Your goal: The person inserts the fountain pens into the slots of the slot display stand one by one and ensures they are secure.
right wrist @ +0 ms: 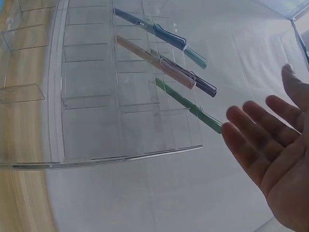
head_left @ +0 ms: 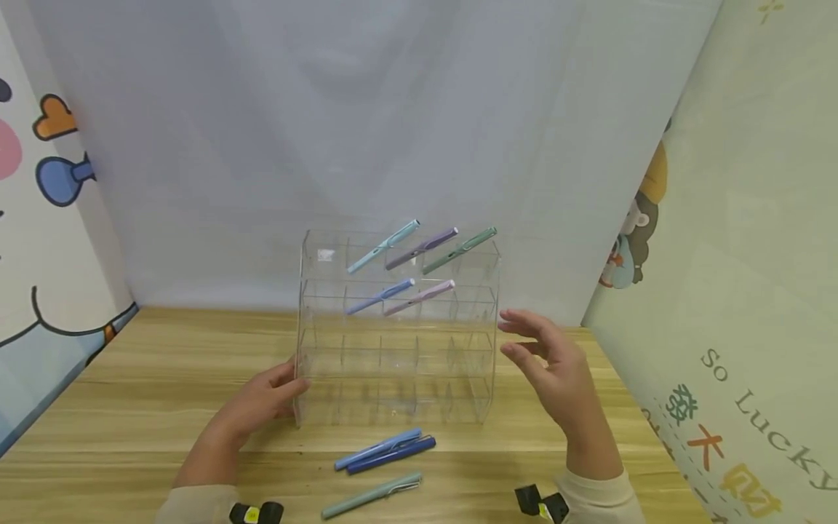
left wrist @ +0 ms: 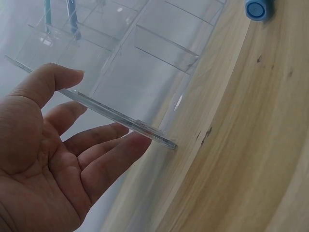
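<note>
From the head view, a clear rack [head_left: 397,327] stands upright on the wooden table [head_left: 131,407], near the middle, in front of a white backdrop. Five pens slant out of its upper compartments: a light blue pen [head_left: 382,247], a purple pen [head_left: 421,249] and a green pen [head_left: 460,251] in the top row, a blue pen [head_left: 380,296] and a pink pen [head_left: 419,298] in the row below. The left hand [head_left: 265,399] rests against the rack's lower left edge, fingers fairly straight. The right hand [head_left: 553,364] hovers just beside the rack's right wall, fingers loose and spread, holding nothing (whether it touches the wall, I cannot tell). Three loose pens [head_left: 382,462] lie on the table in front of the rack, between the two arms.

At the left wrist, the left hand [left wrist: 63,154] lies open, thumb in front of the rack's [left wrist: 120,63] edge and fingers behind it, with a blue pen end [left wrist: 258,8] at the top.

At the right wrist, the right hand [right wrist: 275,150] is flat and open, apart from the rack [right wrist: 111,96], its fingertips [right wrist: 231,130] near the green pen's [right wrist: 188,106] end.
</note>
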`<state>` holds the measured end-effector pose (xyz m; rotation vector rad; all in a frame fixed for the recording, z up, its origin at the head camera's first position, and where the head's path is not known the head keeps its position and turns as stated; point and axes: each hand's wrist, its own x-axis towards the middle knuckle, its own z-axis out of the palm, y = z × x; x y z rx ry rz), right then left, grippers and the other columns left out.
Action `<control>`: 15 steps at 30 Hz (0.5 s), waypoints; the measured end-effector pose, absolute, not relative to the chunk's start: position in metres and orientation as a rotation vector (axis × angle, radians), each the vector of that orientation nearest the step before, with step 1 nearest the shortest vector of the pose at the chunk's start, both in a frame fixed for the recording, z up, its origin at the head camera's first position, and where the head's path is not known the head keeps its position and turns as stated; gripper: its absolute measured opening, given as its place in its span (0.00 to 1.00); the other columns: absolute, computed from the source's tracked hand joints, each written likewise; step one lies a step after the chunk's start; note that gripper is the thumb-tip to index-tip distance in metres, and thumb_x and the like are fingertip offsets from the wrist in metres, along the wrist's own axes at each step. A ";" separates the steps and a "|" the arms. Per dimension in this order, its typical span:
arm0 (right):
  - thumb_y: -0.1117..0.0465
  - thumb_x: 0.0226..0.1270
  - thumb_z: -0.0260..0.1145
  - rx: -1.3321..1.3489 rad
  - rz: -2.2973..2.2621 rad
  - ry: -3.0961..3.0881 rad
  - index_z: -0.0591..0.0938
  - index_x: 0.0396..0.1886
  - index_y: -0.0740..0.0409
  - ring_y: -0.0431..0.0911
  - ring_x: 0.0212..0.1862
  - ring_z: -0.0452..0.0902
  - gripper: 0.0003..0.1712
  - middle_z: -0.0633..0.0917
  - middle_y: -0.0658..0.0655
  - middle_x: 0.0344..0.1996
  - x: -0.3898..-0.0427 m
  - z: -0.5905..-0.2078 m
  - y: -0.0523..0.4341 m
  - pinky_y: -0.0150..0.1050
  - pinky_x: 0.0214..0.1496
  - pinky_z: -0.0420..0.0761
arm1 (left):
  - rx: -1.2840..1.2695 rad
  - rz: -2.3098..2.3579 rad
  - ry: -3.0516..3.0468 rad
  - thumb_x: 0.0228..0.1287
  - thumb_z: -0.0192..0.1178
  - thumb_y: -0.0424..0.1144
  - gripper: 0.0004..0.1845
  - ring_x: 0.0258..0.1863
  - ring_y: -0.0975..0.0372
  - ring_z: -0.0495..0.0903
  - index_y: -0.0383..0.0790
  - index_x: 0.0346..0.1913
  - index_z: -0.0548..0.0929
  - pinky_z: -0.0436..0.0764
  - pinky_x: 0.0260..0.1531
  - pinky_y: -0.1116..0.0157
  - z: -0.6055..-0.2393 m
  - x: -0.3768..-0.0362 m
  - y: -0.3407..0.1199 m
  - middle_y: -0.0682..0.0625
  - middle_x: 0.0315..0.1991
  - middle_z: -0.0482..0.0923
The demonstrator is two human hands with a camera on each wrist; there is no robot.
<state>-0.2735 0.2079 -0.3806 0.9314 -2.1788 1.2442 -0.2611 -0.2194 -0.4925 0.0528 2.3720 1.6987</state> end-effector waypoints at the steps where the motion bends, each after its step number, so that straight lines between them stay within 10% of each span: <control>1: 0.70 0.67 0.66 0.948 1.213 -2.244 0.77 0.63 0.57 0.45 0.54 0.82 0.25 0.84 0.56 0.54 -0.273 -0.381 0.208 0.32 0.50 0.83 | 0.052 1.696 2.376 0.69 0.56 0.60 0.44 0.71 0.39 0.60 0.47 0.79 0.49 0.80 0.56 0.51 -0.493 -0.261 -0.220 0.34 0.77 0.49; 15: 0.50 0.71 0.64 1.044 0.960 -3.054 0.76 0.62 0.49 0.47 0.56 0.80 0.23 0.82 0.50 0.56 -0.267 -0.394 0.181 0.48 0.56 0.81 | 0.022 1.669 2.392 0.70 0.55 0.59 0.43 0.71 0.40 0.60 0.47 0.79 0.49 0.78 0.58 0.50 -0.491 -0.260 -0.219 0.34 0.76 0.50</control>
